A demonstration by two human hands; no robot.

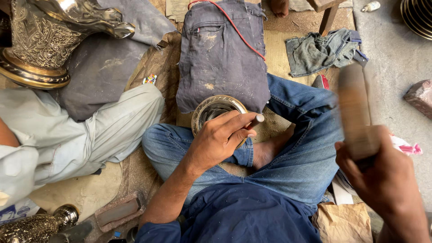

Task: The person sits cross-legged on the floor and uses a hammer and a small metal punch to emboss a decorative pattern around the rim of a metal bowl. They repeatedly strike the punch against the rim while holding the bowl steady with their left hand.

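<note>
While the person sits cross-legged on the floor, the left hand (pixel 222 137) is wrapped around a short metal punch (pixel 256 120), its blunt end sticking out past the thumb toward the right, the working end hidden under the hand. It sits over a round metal bowl (pixel 215 110) with a decorated brass-coloured rim, resting on the lap against a dark grey folded cloth (pixel 220 54) draped in front. Right hand (pixel 382 173) is clenched on a wooden mallet (pixel 355 110), raised well apart from the punch and motion-blurred, so a stroke looks to be under way. Progress judgement: the bowl's rim already shows pattern work on the visible arc, inner surface looks plain and shiny; how much of the rim under the hand and cloth is finished cannot be told. Chasing looks mid-way, not at start, not at finish. Another person's leg in pale trousers (pixel 112 121) lies at left. A large ornate embossed metal vessel (pixel 42 38) stands upper left, a smaller embossed piece (pixel 38 225) bottom left, a crumpled denim rag (pixel 321 51) upper right, brown paper (pixel 344 222) by the right knee.
</note>
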